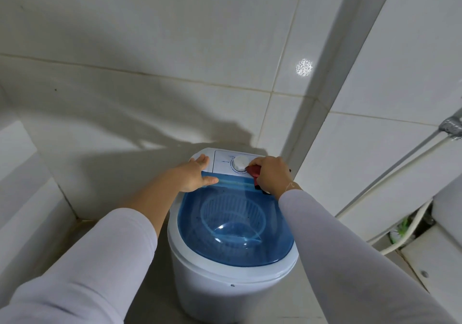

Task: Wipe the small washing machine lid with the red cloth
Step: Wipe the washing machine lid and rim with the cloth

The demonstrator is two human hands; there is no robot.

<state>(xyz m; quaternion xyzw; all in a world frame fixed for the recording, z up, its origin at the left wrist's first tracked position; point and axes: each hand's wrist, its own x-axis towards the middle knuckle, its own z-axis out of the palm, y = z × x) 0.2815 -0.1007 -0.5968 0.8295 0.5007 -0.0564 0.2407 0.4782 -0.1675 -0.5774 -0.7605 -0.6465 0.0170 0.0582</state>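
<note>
Washing-machine lid point(235, 226), a translucent blue domed plastic cover, sits shut on top of a small white round plastic washing machine point(220, 291) that stands on the pale tiled floor point(100, 98) near a corner of white tiled wall point(400, 73). Through the blue plastic a pale slotted spin basket point(232, 213) shows inside the tub. Behind the lid lies the white control panel point(225, 163), with a round white dial point(241, 163) on its right part.

From the head view, the left hand point(193, 175) lies flat with its fingers spread and released, the palm on the far left edge of the lid and the fingertips reaching onto the white panel, the thumb pointing along the lid's rear edge. The right hand point(272, 173) is clenched around a bunched red cloth point(254, 172), which pokes out between fingers and thumb and touches the panel just beside the dial, at the rear right corner of the lid. Both forearms wear light lilac-white sleeves point(350, 248); the left one is pushed up above the forearm.

A white hose point(410, 228) runs down the wall at right.
</note>
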